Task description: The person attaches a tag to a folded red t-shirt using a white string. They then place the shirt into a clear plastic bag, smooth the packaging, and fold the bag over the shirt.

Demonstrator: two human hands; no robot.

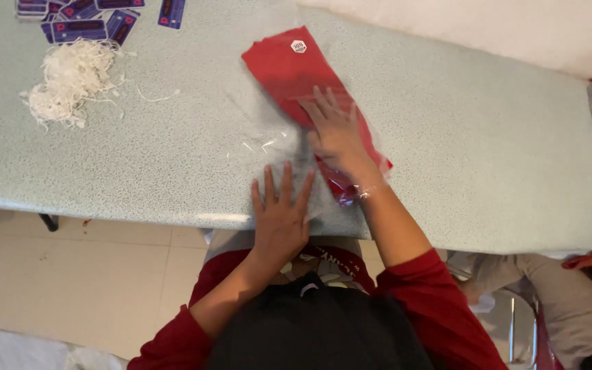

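L hand [280, 214] lay flat, fingers spread, on clear plastic bag [268, 140] near table [481, 151] front edge. R hand [337, 133] open, palm down, pressed folded red cloth [289, 68] inside bag, mid-table. White strings [70, 79], purple tags [83, 27] far left.

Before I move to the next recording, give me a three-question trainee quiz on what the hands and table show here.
1. True or false: the right hand lies flat on the folded red cloth inside a clear plastic bag.
2. Multiple choice: the left hand presses on A) the white string pile, B) the bag near the table edge, C) the purple tags.
3. Short answer: which far corner of the table holds the strings and tags?

Key: 1 true. 2 B. 3 the far left corner.
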